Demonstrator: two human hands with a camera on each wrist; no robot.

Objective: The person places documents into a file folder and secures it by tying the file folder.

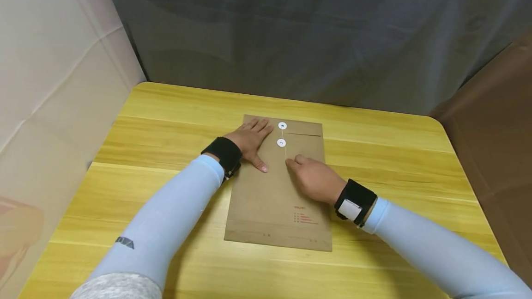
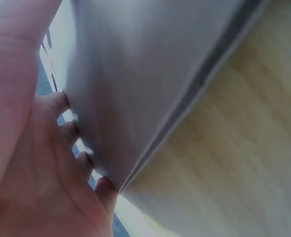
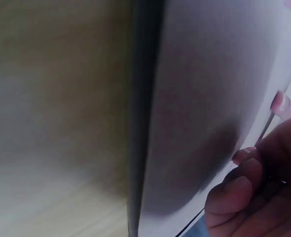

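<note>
A brown kraft envelope (image 1: 270,206) lies flat on the yellow wooden table (image 1: 166,118), flap end away from me. Two white closure discs (image 1: 282,126) sit on the flap and just below it, and a thin string (image 1: 285,152) runs down from the lower disc. My left hand (image 1: 251,142) lies flat with straight fingers on the envelope's upper left part, pressing it down. My right hand (image 1: 301,169) rests on the envelope's middle, its fingers curled and pinching the string's lower end. The wrist views are blurred: the left hand (image 2: 31,163) and the right hand's fingers (image 3: 254,192) lie against the paper.
A grey cloth backdrop (image 1: 316,35) hangs behind the table's far edge. A pale fabric wall (image 1: 50,82) stands at the left, a brown one (image 1: 498,118) at the right. Bare tabletop lies on both sides of the envelope.
</note>
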